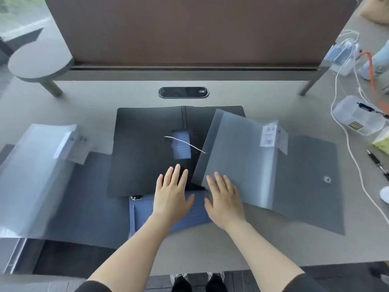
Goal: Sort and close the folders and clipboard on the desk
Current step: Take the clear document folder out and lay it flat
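Left hand (pixel 171 193) lying flat, fingers spread, on black folder (pixel 143 154) mid-desk; right hand (pixel 224 199) pressing flat on grey folder (pixel 242 157), holding nothing; blue clipboard (pixel 189 216) mostly hiding beneath them; left folder (pixel 31 175) blurring, cut off.

bare forearms, black short sleeves (pixel 94 286), dark shoes (pixel 181 284)

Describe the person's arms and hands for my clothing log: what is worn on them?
Both hands, the left hand and the right hand, are bare: no gloves, and no rings, watch or bracelets can be seen. The forearms are uncovered too. Dark, apparently black, short sleeves show only at the bottom edge of the picture, near the upper arms.
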Action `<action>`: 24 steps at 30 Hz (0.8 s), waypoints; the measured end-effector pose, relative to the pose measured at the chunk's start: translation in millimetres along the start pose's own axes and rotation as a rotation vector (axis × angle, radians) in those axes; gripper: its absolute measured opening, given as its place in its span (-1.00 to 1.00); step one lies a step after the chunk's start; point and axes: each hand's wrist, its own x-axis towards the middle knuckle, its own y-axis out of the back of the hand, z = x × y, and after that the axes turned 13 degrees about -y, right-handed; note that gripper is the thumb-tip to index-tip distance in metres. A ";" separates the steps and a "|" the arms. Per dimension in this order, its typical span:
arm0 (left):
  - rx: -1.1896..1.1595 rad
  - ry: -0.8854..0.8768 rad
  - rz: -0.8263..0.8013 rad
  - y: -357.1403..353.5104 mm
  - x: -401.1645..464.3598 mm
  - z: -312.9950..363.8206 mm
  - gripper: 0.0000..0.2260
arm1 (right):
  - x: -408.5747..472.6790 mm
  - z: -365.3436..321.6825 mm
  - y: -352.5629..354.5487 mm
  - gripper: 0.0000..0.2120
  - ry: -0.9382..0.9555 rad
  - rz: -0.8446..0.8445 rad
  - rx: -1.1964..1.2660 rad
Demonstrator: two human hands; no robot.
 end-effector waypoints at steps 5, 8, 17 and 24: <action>-0.034 -0.050 0.063 14.4 14.4 15.2 -0.32 | 3.2 7.8 22.1 -0.45 -0.048 0.101 0.096; -0.086 -0.126 0.091 23.9 27.4 35.7 -0.34 | 5.6 22.6 38.0 -0.50 -0.103 0.208 0.161; -0.215 -0.296 0.069 33.9 59.6 102.9 -0.36 | 14.6 82.2 90.2 -0.52 -0.281 0.295 0.296; -0.271 -0.386 -0.135 30.4 83.9 145.2 -0.24 | 51.8 131.2 124.5 -0.49 -0.440 0.206 0.425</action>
